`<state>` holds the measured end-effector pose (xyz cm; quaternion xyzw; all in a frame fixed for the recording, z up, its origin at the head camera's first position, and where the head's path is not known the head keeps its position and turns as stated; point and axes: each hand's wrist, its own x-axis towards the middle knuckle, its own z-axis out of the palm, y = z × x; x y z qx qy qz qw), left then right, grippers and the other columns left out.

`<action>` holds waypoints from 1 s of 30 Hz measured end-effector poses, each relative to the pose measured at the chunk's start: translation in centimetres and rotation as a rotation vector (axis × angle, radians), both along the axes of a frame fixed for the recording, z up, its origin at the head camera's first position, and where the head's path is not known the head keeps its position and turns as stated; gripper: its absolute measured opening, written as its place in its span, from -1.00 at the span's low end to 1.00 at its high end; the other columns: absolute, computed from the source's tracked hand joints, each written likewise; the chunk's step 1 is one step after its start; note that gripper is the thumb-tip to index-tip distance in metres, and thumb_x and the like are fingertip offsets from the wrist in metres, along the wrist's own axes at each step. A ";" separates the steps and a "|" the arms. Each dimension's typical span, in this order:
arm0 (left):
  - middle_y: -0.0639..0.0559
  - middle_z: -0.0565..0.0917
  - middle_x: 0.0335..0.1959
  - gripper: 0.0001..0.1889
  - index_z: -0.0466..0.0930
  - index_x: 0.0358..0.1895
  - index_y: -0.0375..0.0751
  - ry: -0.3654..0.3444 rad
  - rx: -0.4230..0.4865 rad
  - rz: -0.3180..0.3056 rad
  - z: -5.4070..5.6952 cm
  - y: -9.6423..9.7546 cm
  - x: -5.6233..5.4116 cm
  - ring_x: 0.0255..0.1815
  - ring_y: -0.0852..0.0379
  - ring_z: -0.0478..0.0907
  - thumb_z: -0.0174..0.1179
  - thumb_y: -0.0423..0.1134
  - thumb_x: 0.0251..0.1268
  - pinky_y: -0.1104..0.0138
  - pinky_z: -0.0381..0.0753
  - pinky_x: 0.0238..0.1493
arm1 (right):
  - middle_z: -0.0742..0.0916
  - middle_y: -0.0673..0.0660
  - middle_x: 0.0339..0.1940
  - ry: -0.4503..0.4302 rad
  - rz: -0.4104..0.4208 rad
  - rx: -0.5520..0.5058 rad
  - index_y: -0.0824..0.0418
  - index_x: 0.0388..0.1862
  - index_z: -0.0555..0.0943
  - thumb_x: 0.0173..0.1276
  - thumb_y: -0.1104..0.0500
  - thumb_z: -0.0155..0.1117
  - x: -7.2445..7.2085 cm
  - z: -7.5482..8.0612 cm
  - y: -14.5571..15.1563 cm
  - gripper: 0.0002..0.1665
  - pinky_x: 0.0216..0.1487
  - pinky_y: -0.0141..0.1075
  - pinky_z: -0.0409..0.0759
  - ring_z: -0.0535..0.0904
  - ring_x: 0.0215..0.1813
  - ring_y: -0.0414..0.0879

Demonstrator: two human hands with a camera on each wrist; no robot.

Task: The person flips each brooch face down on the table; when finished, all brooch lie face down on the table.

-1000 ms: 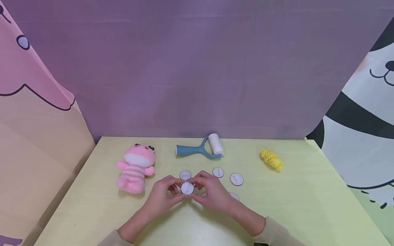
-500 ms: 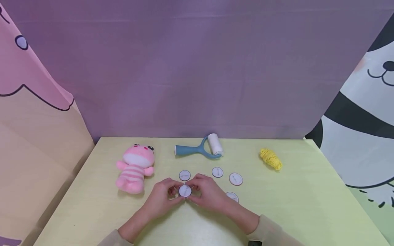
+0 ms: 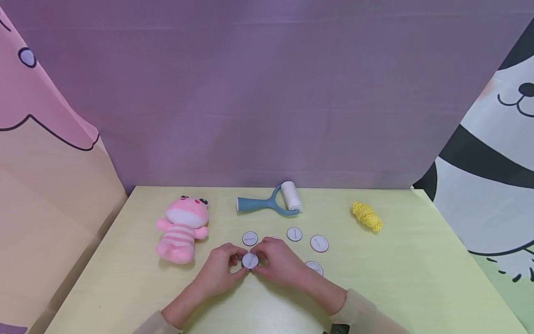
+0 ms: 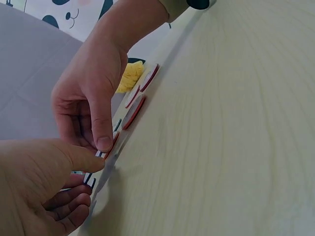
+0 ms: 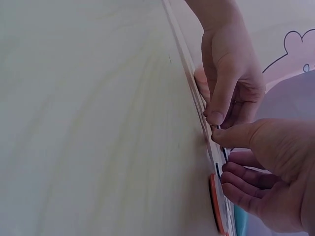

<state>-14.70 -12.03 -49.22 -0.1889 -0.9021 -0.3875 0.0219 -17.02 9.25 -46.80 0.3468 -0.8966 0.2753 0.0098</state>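
Observation:
Between my two hands is a round badge (image 3: pixel 250 260), white on its upturned side with a thin pin-like line and a dark rim. My left hand (image 3: pixel 221 269) pinches its left edge between thumb and fingers. On the opposite edge, my right hand (image 3: pixel 280 265) does the same. From the left wrist view, both thumbs meet near the badge's edge, low over the table; contact with the table is hard to tell. Similar badges lie around: one (image 3: pixel 250 238) just beyond, others (image 3: pixel 294 234) (image 3: pixel 319 243) to the right, and one (image 3: pixel 314 267) partly behind my right wrist.
A pink striped plush toy (image 3: pixel 182 229) lies at the left of the pale table (image 3: pixel 417 278). Toward the back is a blue-handled lint roller (image 3: pixel 269 202) with a white roll. A yellow yarn bundle (image 3: pixel 367 216) lies at the right. A purple cloth (image 3: pixel 267 93) hangs behind.
Both hands have come slightly lower and nearer with the badge between them. A badge that showed beneath my right hand is now hidden. The other things stay where they were.

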 end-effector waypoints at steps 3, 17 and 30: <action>0.14 0.64 -0.34 -0.75 0.80 -0.08 -0.18 -0.005 -0.007 0.005 -0.2 0.0 -0.1 -0.32 0.22 0.53 0.56 -0.33 0.17 0.47 0.58 -0.23 | 0.82 0.01 -0.28 -0.002 0.005 0.018 0.20 -0.10 0.82 0.24 0.20 0.61 -0.1 0.1 -0.2 -0.74 0.04 -0.26 0.62 0.62 -0.16 -0.21; 0.11 0.60 -0.40 -0.72 0.82 -0.12 -0.22 -0.006 -0.002 -0.005 -0.1 0.2 -0.3 -0.36 0.21 0.49 0.61 -0.35 0.08 0.47 0.50 -0.29 | 0.81 -0.02 -0.31 -0.004 0.000 0.051 0.17 -0.12 0.83 0.24 0.16 0.62 -0.2 -0.2 -0.4 -0.76 0.04 -0.25 0.59 0.62 -0.19 -0.22; 0.11 0.58 -0.43 -0.72 0.83 -0.12 -0.24 0.016 -0.006 -0.008 -0.4 0.2 -0.4 -0.38 0.25 0.48 0.60 -0.37 0.06 0.48 0.49 -0.31 | 0.82 -0.03 -0.31 -0.017 -0.012 0.051 0.16 -0.13 0.82 0.23 0.17 0.63 -0.1 -0.4 -0.5 -0.76 0.06 -0.26 0.59 0.62 -0.16 -0.21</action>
